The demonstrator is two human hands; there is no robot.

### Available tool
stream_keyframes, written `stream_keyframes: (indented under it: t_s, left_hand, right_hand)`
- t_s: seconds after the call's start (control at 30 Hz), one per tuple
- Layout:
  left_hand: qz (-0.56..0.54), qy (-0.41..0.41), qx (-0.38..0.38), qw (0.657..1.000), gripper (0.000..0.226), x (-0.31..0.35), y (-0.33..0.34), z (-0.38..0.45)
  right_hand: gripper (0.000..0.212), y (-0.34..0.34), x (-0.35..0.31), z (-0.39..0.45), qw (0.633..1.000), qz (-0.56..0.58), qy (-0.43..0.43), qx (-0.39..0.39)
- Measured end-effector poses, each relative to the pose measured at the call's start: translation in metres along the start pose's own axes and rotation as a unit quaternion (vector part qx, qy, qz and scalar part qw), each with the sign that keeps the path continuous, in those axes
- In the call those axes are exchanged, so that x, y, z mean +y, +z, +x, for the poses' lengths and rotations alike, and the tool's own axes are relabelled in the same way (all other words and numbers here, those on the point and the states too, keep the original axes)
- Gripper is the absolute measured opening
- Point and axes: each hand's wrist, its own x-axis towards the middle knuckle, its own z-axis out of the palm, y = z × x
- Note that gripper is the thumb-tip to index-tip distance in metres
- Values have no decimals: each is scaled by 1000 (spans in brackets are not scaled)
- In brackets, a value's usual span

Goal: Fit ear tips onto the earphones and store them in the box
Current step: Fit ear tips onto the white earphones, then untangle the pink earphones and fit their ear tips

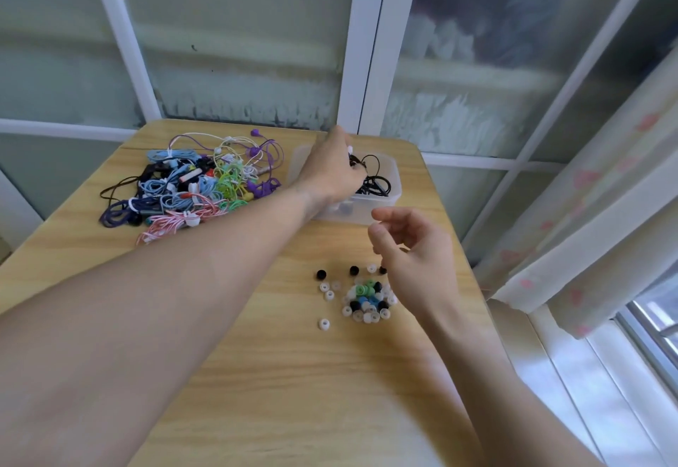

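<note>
A translucent plastic box (392,176) stands at the far right of the wooden table (257,338). My left hand (330,169) reaches over the box and grips black earphones (374,180) whose cable loops lie inside it. My right hand (414,257) hovers above the table in front of the box, fingers loosely curled, nothing visible between them. Below it lies a small heap of ear tips (367,299) in white, black, green and blue, with loose ones around it. A tangled pile of coloured earphones (194,184) lies at the far left.
White-framed frosted windows (367,44) rise right behind the table's far edge. A pale curtain with pink marks (587,209) hangs at the right, close to the table's right edge. A single white ear tip (323,324) lies apart, nearer to me.
</note>
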Motion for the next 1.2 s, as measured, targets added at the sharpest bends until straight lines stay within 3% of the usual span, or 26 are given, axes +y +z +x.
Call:
stream_keyframes:
  t_s: [0.07,0.13,0.27,0.33,0.43,0.57,0.7,0.9,1.03,1.1,1.2]
  left_hand:
    - [80,43,-19,996,17,-5,1,-4]
    - [121,67,-20,990,23,-7,-2,-8]
    - [76,144,110,980,16,-12,-28,-27]
    - [93,154,139,974,11,-26,-49,-43]
    - [196,105,131,966,15,-62,-78,-65]
    - [361,-12,45,931,39,-106,-102,-88]
    - [380,-22,63,923,36,-130,-104,-98]
    - [244,40,176,953,17,-135,-106,-104]
    - [-68,-21,176,982,18,-115,-116,-112]
    - [-260,-81,128,954,16,-96,-118,-121]
    - [-480,-144,51,864,19,-72,-113,-135]
  right_hand:
    - [14,-1,0,-1,1000,-2,-4,-4]
    - [14,-1,0,-1,1000,0,-7,-6]
    - [13,-1,-2,-2,1000,-8,-12,-7]
    - [12,-1,-2,-3,1000,-13,-10,-9]
    - [11,3,-3,-6,1000,-19,-9,-17]
    - [12,8,-4,-11,999,-36,-11,-24]
    - [12,12,-4,-15,998,-54,-14,-33]
    - [11,15,-2,-17,997,-66,-17,-37]
    - [12,18,-2,-16,997,-59,-31,-24]
    - [13,22,-3,-19,997,-56,-40,-23]
    - [14,29,-8,-25,996,-56,-60,-39]
